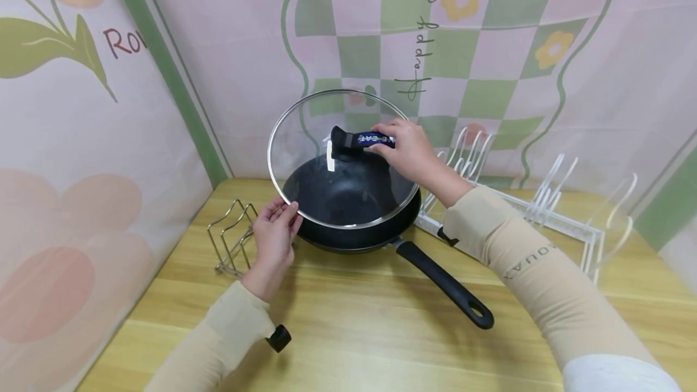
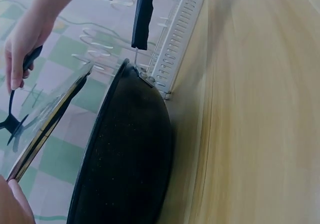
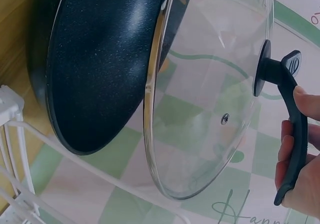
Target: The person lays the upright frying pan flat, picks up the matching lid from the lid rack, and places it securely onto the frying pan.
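Observation:
A round glass lid [image 1: 305,138] with a metal rim is held tilted above a black frying pan [image 1: 354,238], and a gap shows between them in both wrist views. My right hand [image 1: 405,147] grips the lid's black handle [image 3: 295,129], fingers curled round it. At the lid's lower left rim my left hand [image 1: 274,231] pinches the edge between thumb and fingers. The pan sits on the wooden table, its long black handle [image 1: 446,283] pointing toward the front right. In the right wrist view the pan's dark speckled inside is visible.
A small metal wire rack [image 1: 231,238] stands left of the pan, beside my left hand. Behind my right forearm is a white dish rack [image 1: 566,222] with upright loops. A patterned cloth [image 1: 365,17] hangs behind the wooden table [image 1: 348,331].

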The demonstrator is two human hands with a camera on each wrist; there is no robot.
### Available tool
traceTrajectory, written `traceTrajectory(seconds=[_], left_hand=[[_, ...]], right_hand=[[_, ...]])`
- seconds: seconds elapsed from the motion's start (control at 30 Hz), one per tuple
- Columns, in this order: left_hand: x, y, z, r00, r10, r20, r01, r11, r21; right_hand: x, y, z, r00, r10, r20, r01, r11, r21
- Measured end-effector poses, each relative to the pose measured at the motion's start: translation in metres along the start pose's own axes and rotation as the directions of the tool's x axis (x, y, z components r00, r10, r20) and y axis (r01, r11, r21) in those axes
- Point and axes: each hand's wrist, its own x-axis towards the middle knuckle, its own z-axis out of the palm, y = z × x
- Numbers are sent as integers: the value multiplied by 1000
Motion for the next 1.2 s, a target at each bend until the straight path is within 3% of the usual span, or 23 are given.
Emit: traceTrajectory(seconds=[0.2,0.43,0.73,1.2], left_hand=[[-3,-7,0,999,17,-43,-20,998,-60],[-7,-11,1,999,7,-53,-12,996,-87],[-7,-14,-1,998,-51,-44,48,997,-64],[-11,-17,-6,989,-126,-80,116,985,-127]], right_hand=[[-1,-2,2,1000,14,-1,-14,1000,-1],[-1,-2,3,1000,5,3,-5,1000,-14],[-2,4,4,999,33,35,-32,999,-29],[-4,6,9,997,44,70,-41,998,-42]])
